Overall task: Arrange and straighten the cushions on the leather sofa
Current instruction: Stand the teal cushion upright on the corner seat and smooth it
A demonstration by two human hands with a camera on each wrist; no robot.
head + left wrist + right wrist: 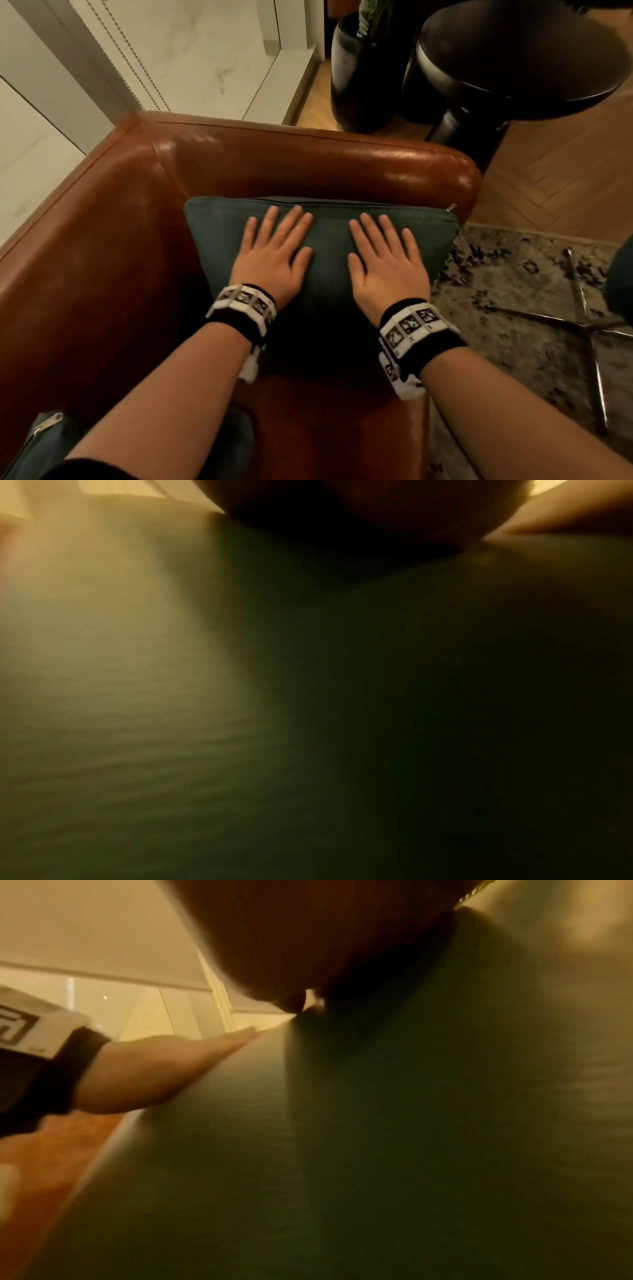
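A brown leather sofa [102,240] stands beside a pale wall, a patterned rug [513,291] at its end. A dark green cushion [329,274] leans against the sofa's armrest. Both arms reach forward: the left hand [272,255] and right hand [387,263] lie flat on the cushion, fingers straight and spread, side by side.

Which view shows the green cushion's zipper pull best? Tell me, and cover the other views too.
The head view: the zipper pull glints at the green cushion's far right corner, against the leather sofa. Both wrist views show only blurred green fabric up close; no zipper pull can be made out.
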